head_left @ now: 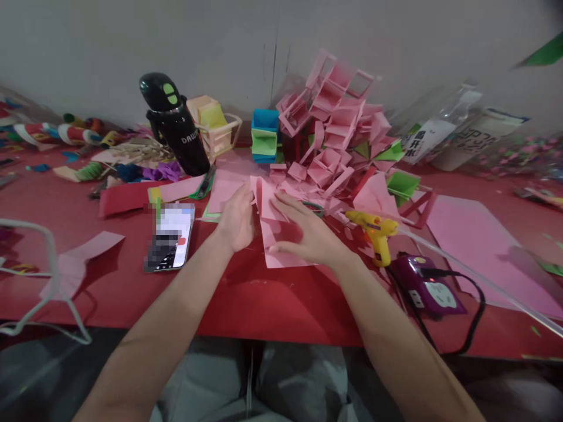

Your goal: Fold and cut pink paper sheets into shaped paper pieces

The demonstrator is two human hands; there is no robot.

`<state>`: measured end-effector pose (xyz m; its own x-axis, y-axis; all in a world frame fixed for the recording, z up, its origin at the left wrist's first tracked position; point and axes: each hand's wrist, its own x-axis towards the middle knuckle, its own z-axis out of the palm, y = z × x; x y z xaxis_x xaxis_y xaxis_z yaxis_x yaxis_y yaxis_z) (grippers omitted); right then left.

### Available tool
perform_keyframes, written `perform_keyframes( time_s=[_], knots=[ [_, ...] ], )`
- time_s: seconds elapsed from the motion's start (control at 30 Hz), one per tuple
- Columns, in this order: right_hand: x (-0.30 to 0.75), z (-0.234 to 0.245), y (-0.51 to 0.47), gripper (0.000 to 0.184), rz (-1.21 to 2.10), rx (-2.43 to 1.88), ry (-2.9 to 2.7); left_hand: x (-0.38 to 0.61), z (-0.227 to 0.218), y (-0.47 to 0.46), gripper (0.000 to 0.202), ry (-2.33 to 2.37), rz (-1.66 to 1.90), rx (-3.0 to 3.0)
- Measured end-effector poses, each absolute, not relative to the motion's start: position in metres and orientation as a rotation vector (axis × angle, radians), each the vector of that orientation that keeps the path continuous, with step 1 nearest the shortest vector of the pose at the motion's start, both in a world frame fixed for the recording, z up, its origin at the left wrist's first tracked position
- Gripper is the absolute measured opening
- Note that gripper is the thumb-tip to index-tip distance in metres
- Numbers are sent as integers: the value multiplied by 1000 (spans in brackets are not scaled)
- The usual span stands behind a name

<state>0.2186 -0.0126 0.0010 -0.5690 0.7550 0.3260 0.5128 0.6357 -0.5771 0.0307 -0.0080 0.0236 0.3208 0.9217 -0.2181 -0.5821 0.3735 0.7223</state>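
A folded sheet of pink paper [281, 234] lies on the red table in front of me, its upper part creased and slightly raised. My left hand [240, 220] is at its left edge, fingers closed on the raised fold; the fingertips are partly hidden. Across the right side of the sheet lies my right hand [308, 231], fingers stretched out and thumb apart, touching the paper. Just behind are more pink paper sheets [224, 187] and small scraps. A pile of pink paper frames and boxes [338, 117] rises at the back.
Left of my hands are a phone [171, 237], a black bottle [178, 129] and a white wire frame [53, 264]. To the right stand a yellow glue gun [376, 234] and a purple power socket [428, 287] with a cable. Blue and green paper boxes [264, 135] stand behind.
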Motion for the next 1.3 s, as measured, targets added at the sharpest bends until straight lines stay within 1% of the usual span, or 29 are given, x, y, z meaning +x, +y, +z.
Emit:
perform_keyframes(
  time_s=[0.07,0.17,0.27,0.33,0.37,0.4,0.5,0.53,0.6,0.7,0.77,0.87,0.97,1.1,1.3],
  knots=[
    [216,1,-15,111,554,-1004,-2343,29,22,-8,49,641,1064,582],
    [211,2,-21,127,531,-1060,-2413,26,19,-7,53,612,1073,578],
    [206,3,-28,137,516,-1087,-2498,25,17,-5,52,605,1076,580],
    [204,1,-31,137,491,-1080,-2534,24,17,-5,49,588,1095,596],
    [204,0,-32,132,477,-1073,-2542,24,17,-4,47,582,1108,604],
    [203,-1,-32,121,463,-1066,-2534,24,17,-4,46,581,1118,609],
    [204,0,-29,71,481,-1035,-2390,22,20,-5,41,620,1145,570],
    [204,2,-28,58,524,-1019,-2303,21,20,-5,40,636,1155,551],
    [206,8,-25,46,656,-989,-2114,17,21,-4,42,649,1188,544],
    [211,15,-23,37,886,-977,-1839,12,19,-1,47,675,1225,630],
    [215,17,-22,33,1068,-972,-1590,10,17,1,45,707,1228,734],
    [220,19,-22,33,1385,-976,-1252,8,12,3,40,730,1220,911],
    [224,23,-20,37,1604,-1012,-1085,9,8,4,44,748,1227,1011],
    [224,23,-15,38,1613,-1067,-997,11,5,6,45,845,1298,1022],
    [221,14,-9,41,1537,-1053,-1027,11,6,6,35,930,1365,954]
  ],
)
